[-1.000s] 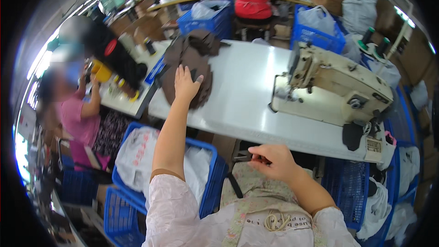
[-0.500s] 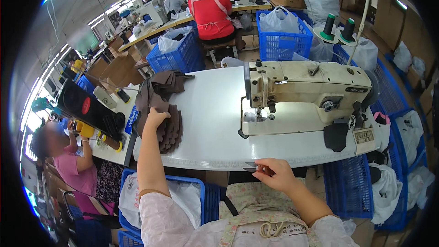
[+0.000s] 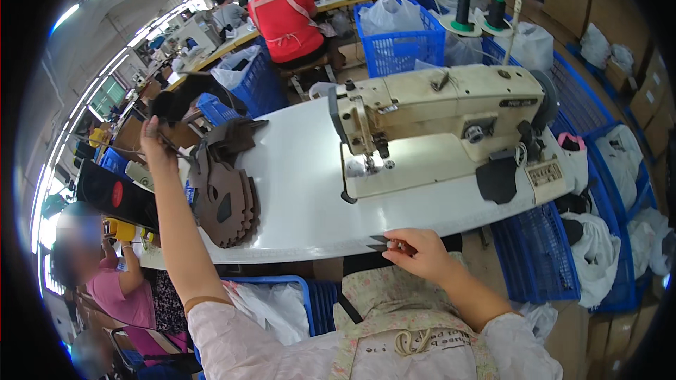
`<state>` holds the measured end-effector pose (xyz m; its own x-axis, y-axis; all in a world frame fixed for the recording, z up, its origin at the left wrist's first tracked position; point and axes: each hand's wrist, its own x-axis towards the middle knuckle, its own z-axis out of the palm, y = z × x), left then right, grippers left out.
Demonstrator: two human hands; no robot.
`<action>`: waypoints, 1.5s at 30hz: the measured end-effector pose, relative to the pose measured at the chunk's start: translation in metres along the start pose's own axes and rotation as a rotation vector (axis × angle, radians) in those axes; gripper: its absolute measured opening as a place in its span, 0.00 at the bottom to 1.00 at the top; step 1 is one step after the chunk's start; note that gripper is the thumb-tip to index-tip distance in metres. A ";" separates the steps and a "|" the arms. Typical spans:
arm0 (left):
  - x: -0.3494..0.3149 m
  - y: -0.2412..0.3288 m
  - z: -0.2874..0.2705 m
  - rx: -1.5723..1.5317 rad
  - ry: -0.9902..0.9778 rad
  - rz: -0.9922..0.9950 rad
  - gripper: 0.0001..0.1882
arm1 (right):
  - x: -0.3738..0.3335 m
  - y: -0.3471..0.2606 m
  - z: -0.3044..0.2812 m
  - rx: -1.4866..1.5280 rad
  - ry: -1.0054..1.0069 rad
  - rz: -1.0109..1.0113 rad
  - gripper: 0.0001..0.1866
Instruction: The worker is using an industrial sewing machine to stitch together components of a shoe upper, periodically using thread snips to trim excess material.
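Observation:
My left hand (image 3: 153, 142) is raised at the table's left end, fingers closed at the edge of a dark brown fabric piece (image 3: 198, 93). That piece is blurred, arching above the stack. Below it, a stack of brown cut pieces (image 3: 224, 204) with notched edges lies on the white table, a small dark patch on its top. Over the front edge, my right hand (image 3: 421, 252) is closed on small thread snips (image 3: 379, 243), their dark blades pointing left; the handle is mostly within my fingers. A cream sewing machine (image 3: 443, 109) stands right of the stack.
A dark flat piece (image 3: 497, 179) lies at the machine's base. Two cones of dark thread (image 3: 462, 10) stand behind it. Blue crates (image 3: 401, 49) line the back and right; another (image 3: 320, 302) sits below the front edge. A seated co-worker in pink (image 3: 127, 288) is at the left.
My left hand has moved up and left from the stack, with a brown piece now swinging above it. The stack's top looks different. My right hand keeps the snips; the view has shifted.

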<state>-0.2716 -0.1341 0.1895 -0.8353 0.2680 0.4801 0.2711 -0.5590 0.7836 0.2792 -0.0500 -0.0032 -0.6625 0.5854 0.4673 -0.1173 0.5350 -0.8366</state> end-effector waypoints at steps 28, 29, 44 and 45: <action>-0.447 -0.029 -0.027 0.853 -0.628 -0.506 0.70 | -0.089 0.161 -0.301 -1.110 0.655 0.386 0.14; -0.448 -0.032 -0.025 0.859 -0.634 -0.507 0.70 | -0.082 0.156 -0.287 -0.970 0.721 0.280 0.13; -0.459 -0.014 0.012 0.455 -0.409 -0.844 0.65 | -0.031 0.121 -0.213 -0.669 0.487 0.871 0.24; -0.459 -0.015 0.010 0.363 -0.374 -0.884 0.62 | -0.035 0.123 -0.217 -0.671 0.484 0.854 0.24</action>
<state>0.1126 -0.2406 -0.0390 -0.6209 0.7310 -0.2830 -0.1887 0.2110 0.9591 0.4482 0.1277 -0.0600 0.0267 0.9996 0.0110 0.7330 -0.0121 -0.6801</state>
